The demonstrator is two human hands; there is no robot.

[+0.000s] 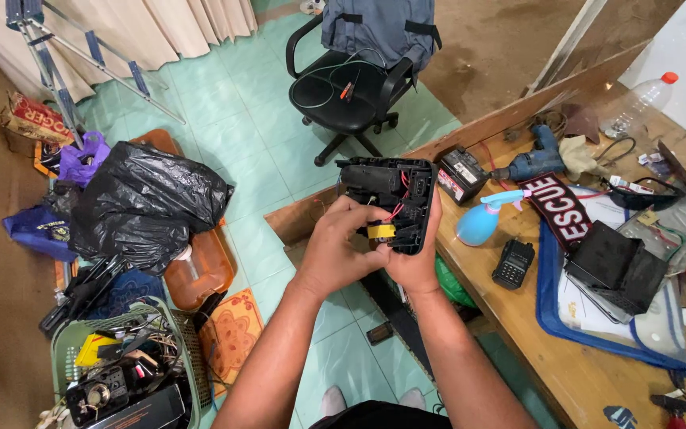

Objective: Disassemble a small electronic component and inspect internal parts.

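Head view: both hands, left [335, 250] and right [416, 258], gripping boxy black plastic housing [387, 199].

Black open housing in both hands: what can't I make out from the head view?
- Black housing: its underside faces away; the lower edge is covered by the left hand and right hand.
- Yellow part: too small to identify.
- Red wires: ends hidden inside.

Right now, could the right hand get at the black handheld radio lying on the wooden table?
Probably yes, once freed. The right hand grips the open black device with the left hand. The radio lies uncovered near the table edge, just beside it.
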